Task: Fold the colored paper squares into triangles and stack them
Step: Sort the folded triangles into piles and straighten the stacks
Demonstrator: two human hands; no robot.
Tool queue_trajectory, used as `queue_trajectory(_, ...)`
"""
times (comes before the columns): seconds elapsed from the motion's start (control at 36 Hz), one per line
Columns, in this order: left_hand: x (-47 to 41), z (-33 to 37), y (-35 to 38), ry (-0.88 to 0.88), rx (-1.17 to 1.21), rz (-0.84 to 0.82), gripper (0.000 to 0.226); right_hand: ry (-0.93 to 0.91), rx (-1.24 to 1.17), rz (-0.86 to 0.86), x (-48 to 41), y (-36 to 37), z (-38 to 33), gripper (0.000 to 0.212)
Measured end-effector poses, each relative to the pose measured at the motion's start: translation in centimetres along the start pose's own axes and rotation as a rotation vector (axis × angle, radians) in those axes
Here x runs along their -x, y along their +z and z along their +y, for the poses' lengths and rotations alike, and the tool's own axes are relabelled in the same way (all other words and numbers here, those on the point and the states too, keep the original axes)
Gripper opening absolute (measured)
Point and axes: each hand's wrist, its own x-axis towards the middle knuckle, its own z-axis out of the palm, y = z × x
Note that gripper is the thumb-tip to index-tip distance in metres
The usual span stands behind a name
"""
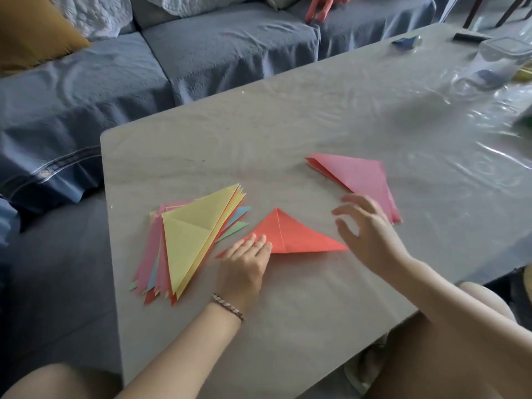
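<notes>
A red-orange paper triangle (299, 236) lies folded on the grey table (259, 145) in front of me. My left hand (244, 262) presses flat on its left corner. My right hand (367, 228) hovers just right of it, fingers spread and curled, holding nothing. To the left sits a fanned stack of folded triangles (187, 240), yellow on top with pink, blue, green and red edges showing. A small pile of pink paper (359, 175) lies beyond my right hand, its near corner hidden by my fingers.
A blue-covered sofa (201, 59) runs along the table's far side, with another person's hand (319, 7) resting on it. A clear plastic container (501, 61), a small blue object (407, 43) and crinkled plastic film (489, 133) occupy the table's far right.
</notes>
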Motion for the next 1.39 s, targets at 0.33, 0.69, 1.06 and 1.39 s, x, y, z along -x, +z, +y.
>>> queue_trajectory(0.33,1.7,0.7,1.8,-0.061,0.048,-0.222,0.047,-0.277,0.235,-0.381,4.4,6.3,-4.3,0.071)
queue_trajectory(0.69,4.5,-0.4,1.9,-0.113,0.047,-0.388,0.056,-0.189,0.345,-0.387,5.7,5.1,-3.9,0.071)
queue_trajectory(1.06,6.4,-2.4,1.0,-0.291,0.004,-0.406,0.074,0.01,0.348,-0.342,7.1,1.3,0.4,0.073)
queue_trajectory(1.39,4.1,-3.1,-2.2,-0.187,0.059,-0.133,0.038,0.183,0.224,-0.096,3.1,1.0,-2.7,0.02)
